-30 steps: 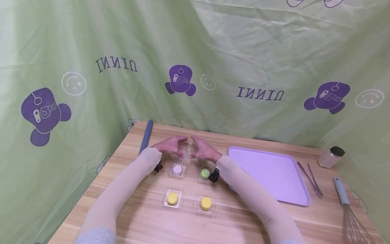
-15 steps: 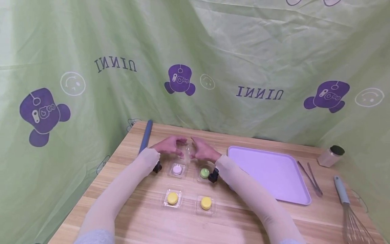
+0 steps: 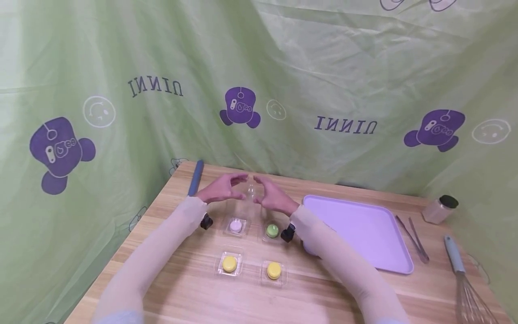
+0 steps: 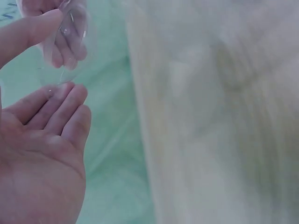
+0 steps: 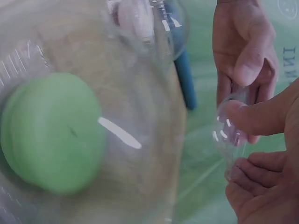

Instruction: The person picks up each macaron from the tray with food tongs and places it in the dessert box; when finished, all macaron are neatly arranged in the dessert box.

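Observation:
Between my two hands, near the far side of the table, is a clear, thin plastic dome cover [image 3: 251,192]. My left hand [image 3: 221,188] holds it by one side, thumb on one edge and fingertips on the other in the left wrist view. Opposite, my right hand [image 5: 266,154] grips the same cover [image 5: 228,133] between thumb and fingers. Nearer to me sit a pink macaron [image 3: 235,226] and a green macaron [image 3: 272,231], each on a clear square tray. The right wrist view shows clear plastic over the green one. Two yellow macarons [image 3: 229,264] lie closer still in clear packs.
A lilac tray [image 3: 360,229] lies to the right of my right forearm. Beyond it are tongs [image 3: 417,243], a dark-lidded jar [image 3: 439,210] and a whisk [image 3: 455,258]. A blue rod [image 3: 196,177] lies at the far left. A green curtain [image 3: 283,148] hangs behind the table.
Both hands have moved slightly up and away from the pink and green macarons, carrying the clear cover with them. The macarons and the tray stay in place.

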Motion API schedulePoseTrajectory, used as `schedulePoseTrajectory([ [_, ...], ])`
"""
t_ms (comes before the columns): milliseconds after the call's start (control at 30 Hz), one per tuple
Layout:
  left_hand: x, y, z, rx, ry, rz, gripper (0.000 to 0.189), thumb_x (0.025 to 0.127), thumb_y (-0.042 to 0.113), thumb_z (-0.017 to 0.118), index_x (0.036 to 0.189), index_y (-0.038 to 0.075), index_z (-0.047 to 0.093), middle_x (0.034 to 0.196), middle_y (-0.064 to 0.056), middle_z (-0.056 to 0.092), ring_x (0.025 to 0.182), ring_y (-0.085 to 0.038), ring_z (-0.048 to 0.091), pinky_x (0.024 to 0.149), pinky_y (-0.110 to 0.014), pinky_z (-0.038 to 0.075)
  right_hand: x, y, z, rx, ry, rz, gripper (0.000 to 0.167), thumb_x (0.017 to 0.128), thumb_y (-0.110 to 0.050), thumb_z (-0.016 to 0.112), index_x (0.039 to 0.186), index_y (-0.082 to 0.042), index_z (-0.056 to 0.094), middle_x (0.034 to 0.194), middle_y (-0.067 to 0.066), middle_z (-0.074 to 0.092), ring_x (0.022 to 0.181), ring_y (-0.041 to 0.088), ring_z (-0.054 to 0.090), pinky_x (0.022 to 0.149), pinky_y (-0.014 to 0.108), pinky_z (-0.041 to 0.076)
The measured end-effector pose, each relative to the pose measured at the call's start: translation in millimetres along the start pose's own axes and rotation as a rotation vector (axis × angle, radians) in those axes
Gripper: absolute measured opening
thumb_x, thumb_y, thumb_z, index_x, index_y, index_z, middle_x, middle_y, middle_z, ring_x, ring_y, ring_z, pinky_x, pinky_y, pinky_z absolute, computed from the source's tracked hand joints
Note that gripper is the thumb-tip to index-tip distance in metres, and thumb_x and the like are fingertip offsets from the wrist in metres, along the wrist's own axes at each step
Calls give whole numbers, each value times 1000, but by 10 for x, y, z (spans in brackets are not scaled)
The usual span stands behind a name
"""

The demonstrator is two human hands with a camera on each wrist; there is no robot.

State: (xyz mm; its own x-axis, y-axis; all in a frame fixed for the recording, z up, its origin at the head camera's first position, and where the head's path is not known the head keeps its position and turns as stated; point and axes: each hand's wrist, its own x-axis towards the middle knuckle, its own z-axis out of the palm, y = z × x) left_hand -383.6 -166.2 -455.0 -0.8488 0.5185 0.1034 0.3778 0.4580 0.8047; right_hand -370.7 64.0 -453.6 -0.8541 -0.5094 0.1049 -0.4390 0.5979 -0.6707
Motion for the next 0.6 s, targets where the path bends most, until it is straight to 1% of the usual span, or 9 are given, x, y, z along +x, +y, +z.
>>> schedulePoseTrajectory([
  [67, -20, 102, -15, -35, 20, 16, 91, 84, 22, 83, 157, 5, 33, 160, -17, 42, 150, -35, 40, 126, -47, 33, -42, -50, -72, -30, 54, -65, 81, 84, -9, 78, 154, -2, 37, 157, 18, 44, 145, 38, 44, 123, 53, 36],
  [100, -34, 160, -21, -74, 33, 19, 91, 85, 23, 81, 158, 6, 30, 162, -17, 39, 151, -35, 38, 127, -47, 32, -72, -74, -114, -65, 91, -111, 82, 83, -9, 79, 153, -1, 38, 156, 19, 45, 144, 38, 45, 122, 53, 37],
  [167, -65, 268, -24, -176, 64, 2, 87, 91, 26, 75, 160, 8, 26, 164, -17, 36, 151, -34, 37, 127, -48, 30, -126, -109, -202, -180, 186, -243, 83, 80, -10, 82, 151, 2, 40, 152, 21, 49, 141, 38, 48, 122, 51, 40],
  [267, -116, 440, -6, -448, 77, -54, 75, 99, 34, 62, 159, 4, 27, 162, -22, 37, 150, -39, 38, 127, -49, 31, -206, -134, -342, -448, 356, -514, 80, 79, -7, 81, 147, 7, 42, 147, 25, 52, 138, 38, 51, 121, 46, 42],
  [333, -140, 550, 18, -657, 39, -113, 73, 103, 43, 53, 155, -2, 31, 157, -28, 41, 147, -42, 41, 125, -50, 34, -240, -131, -423, -647, 473, -710, 69, 83, -2, 72, 145, 11, 44, 145, 27, 54, 136, 38, 53, 121, 43, 42],
  [400, -157, 666, 53, -840, -21, -182, 76, 103, 50, 47, 151, -7, 35, 153, -33, 43, 143, -45, 45, 123, -50, 38, -272, -116, -489, -810, 577, -863, 58, 87, 2, 60, 143, 12, 46, 143, 27, 56, 136, 38, 54, 122, 42, 42],
  [433, -168, 718, 72, -898, -56, -216, 80, 102, 55, 45, 150, -9, 36, 151, -34, 45, 141, -45, 48, 122, -50, 40, -286, -104, -513, -866, 621, -922, 55, 88, 4, 54, 141, 13, 48, 142, 27, 57, 135, 37, 55, 121, 42, 42],
  [500, -179, 803, 112, -965, -107, -263, 84, 101, 59, 45, 148, -10, 39, 146, -35, 50, 135, -43, 56, 118, -48, 45, -315, -73, -542, -931, 679, -998, 50, 90, 6, 45, 140, 12, 51, 142, 26, 58, 134, 36, 56, 121, 42, 43],
  [600, -200, 888, 168, -969, -146, -285, 82, 100, 58, 48, 145, -11, 43, 140, -33, 56, 123, -37, 66, 111, -44, 52, -359, -22, -541, -940, 708, -1050, 50, 90, 8, 39, 138, 10, 53, 141, 23, 59, 132, 35, 57, 120, 41, 44],
])
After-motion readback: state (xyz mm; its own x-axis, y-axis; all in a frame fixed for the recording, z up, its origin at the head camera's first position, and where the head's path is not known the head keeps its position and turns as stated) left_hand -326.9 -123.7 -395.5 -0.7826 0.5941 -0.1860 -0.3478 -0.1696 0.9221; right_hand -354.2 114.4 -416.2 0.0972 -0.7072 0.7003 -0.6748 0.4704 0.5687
